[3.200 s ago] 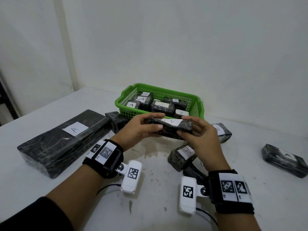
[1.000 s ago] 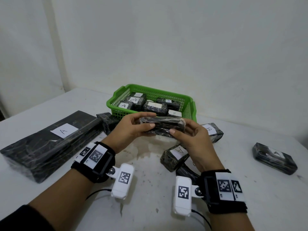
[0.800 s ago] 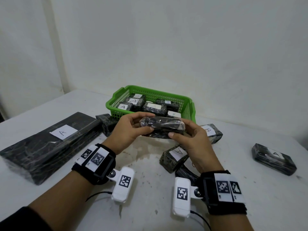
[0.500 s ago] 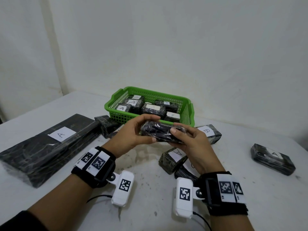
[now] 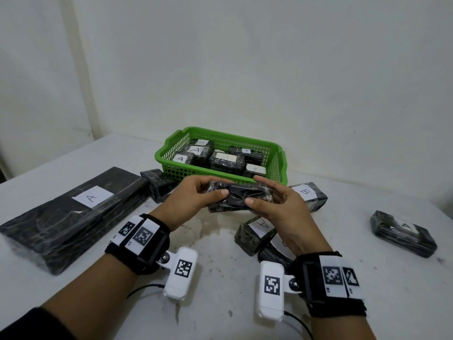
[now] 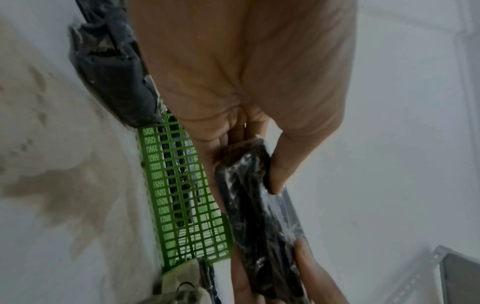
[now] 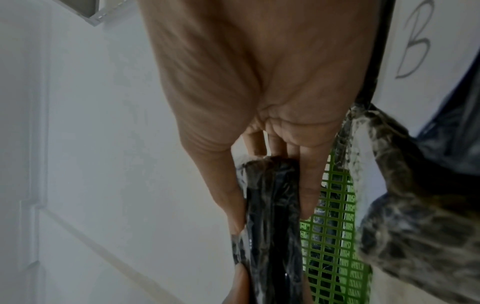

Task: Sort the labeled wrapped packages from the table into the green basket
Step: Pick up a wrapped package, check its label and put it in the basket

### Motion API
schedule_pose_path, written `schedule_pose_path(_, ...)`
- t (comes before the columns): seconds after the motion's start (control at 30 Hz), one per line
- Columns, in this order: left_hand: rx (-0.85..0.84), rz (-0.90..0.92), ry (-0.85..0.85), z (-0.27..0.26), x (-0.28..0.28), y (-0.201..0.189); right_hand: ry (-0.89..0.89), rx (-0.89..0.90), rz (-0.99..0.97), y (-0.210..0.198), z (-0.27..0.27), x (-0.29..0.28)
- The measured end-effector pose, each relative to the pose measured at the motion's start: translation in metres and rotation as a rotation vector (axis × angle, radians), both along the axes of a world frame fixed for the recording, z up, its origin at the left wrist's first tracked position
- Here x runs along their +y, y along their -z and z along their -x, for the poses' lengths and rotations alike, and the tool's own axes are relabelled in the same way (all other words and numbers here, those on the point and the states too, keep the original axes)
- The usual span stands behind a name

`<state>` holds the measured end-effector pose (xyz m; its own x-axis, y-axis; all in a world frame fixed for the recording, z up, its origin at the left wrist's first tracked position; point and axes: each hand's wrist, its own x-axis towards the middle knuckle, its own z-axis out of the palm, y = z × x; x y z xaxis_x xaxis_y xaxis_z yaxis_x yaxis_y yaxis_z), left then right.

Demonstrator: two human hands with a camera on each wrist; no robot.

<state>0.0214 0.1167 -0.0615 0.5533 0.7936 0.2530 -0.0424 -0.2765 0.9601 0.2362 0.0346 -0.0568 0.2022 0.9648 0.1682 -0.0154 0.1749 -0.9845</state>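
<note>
Both hands hold one small black wrapped package [image 5: 239, 194] in the air just in front of the green basket [image 5: 179, 171]. My left hand [image 5: 196, 195] grips its left end, thumb on the near face. My right hand [image 5: 274, 200] grips its right end the same way. No label shows on the side facing me. In the left wrist view the thumb and fingers pinch the package [image 6: 249, 185] beside the basket wall [image 6: 179, 197]. The right wrist view shows the package [image 7: 270, 205] held between thumb and fingers. The basket holds several labeled packages [image 5: 226, 161].
A long black package marked A [image 5: 71, 217] lies at the left, a small one [image 5: 159, 184] by the basket corner. A package marked B [image 5: 310, 195], one marked A [image 5: 255, 231] and another under my right wrist [image 5: 274, 253] lie nearby. A further A package [image 5: 402, 233] sits far right.
The package has been turned over in both hands: its white A label faced up 3.2 s ago and now only black wrap shows. The hands stayed in front of the basket.
</note>
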Motion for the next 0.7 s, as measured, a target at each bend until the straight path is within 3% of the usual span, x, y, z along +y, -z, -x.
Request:
schedule_pose_path(0.1,-0.005,0.053,0.039,0.002,0.002,-0.002,-0.001,-0.018,-0.032,-0.004,0.0,-0.003)
schedule_pose_path(0.23,0.112,-0.064,0.028,0.005,0.007,-0.002,0.002,-0.05,-0.071,-0.007,0.001,-0.005)
schedule_pose_path(0.4,0.105,-0.09,-0.022,0.008,0.013,0.0,-0.07,0.178,-0.142,-0.016,0.007,-0.006)
schedule_pose_path(0.7,-0.05,-0.074,0.009,-0.006,0.0,0.002,-0.217,0.201,0.189,-0.015,0.02,-0.011)
